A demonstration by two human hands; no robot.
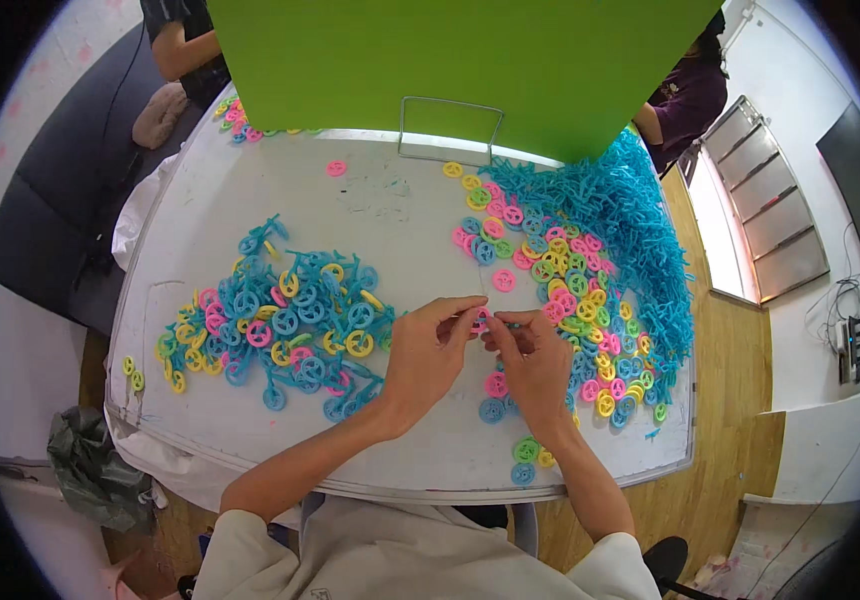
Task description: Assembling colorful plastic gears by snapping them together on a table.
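**Joining a pink wheel to a blue stick**

The person is working at the white table (390, 215), and both hands are meeting above its middle. The left hand (428, 352) and the right hand (535, 360) are pinching together, fingertips nearly closed, on a small pink wheel (481, 318) with a thin blue stick (512, 325); which hand is holding which piece I cannot tell. I judge this is the fitting step. Finishing it is calling for a straight, gentle push. Assembled pieces (290, 325) are lying to the left, loose wheels (570, 300) and blue sticks (630, 230) to the right.
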